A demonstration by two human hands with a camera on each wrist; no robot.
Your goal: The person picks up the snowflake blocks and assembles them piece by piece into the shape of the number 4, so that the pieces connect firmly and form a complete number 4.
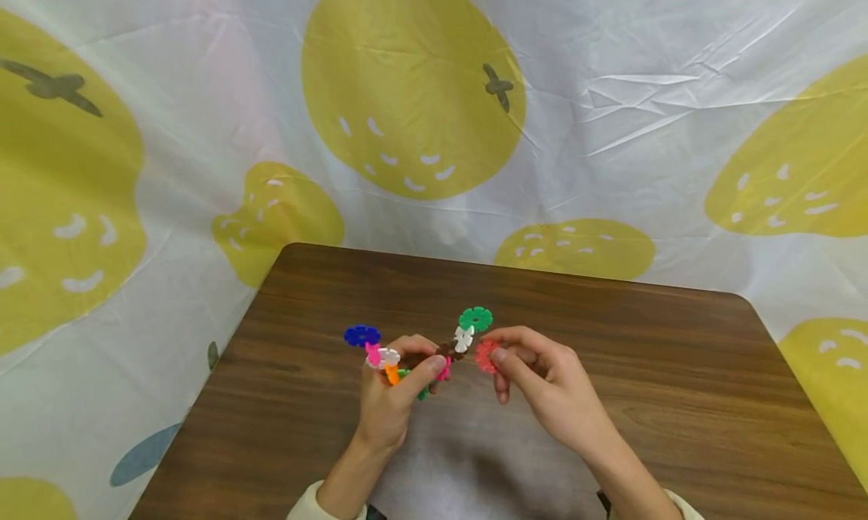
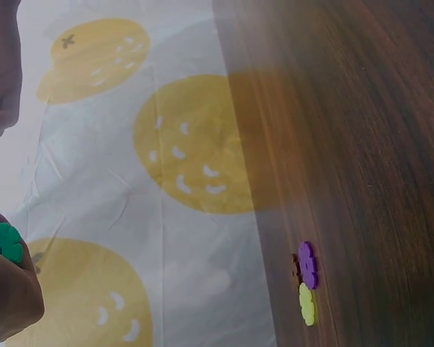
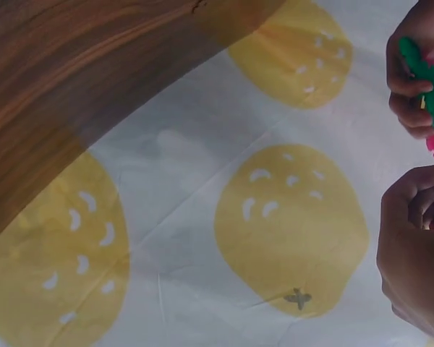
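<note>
My left hand (image 1: 383, 411) holds a cluster of linked plastic notched discs between thumb and fingers. A blue disc (image 1: 362, 335) sticks out at its left end, beside pink, white and orange ones. From its right side rise a white disc (image 1: 464, 339) and a green disc (image 1: 475, 319). My right hand (image 1: 563, 388) pinches a coral-red disc (image 1: 485, 356) by thumb and fingertips, just right of the cluster. In the right wrist view a green disc (image 3: 423, 79) shows against the left hand; the coral disc cannot be made out there.
Both hands are above a dark wooden table (image 1: 678, 369). Purple (image 2: 308, 266) and yellow-green (image 2: 307, 303) discs, with a brown one beside them, show near the table edge in the left wrist view. A white curtain (image 1: 644, 90) with yellow fruit prints surrounds the table.
</note>
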